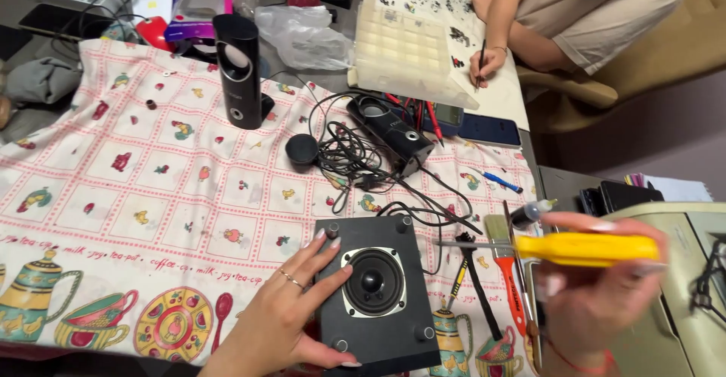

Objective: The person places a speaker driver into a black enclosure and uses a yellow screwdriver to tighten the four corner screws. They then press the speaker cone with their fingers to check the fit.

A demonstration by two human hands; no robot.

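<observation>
My left hand rests on the left side of a black square speaker box, fingers spread over its top-left corner and lower edge. The box lies face up with a round driver in a pale frame. My right hand, blurred, grips a yellow-handled screwdriver held level above the table, shaft pointing left over the box's upper right.
A patterned cloth covers the table. Two tall black speakers, a tangle of cables, a paintbrush with an orange handle and small tools lie around. Another person works at the back right beside a white compartment tray.
</observation>
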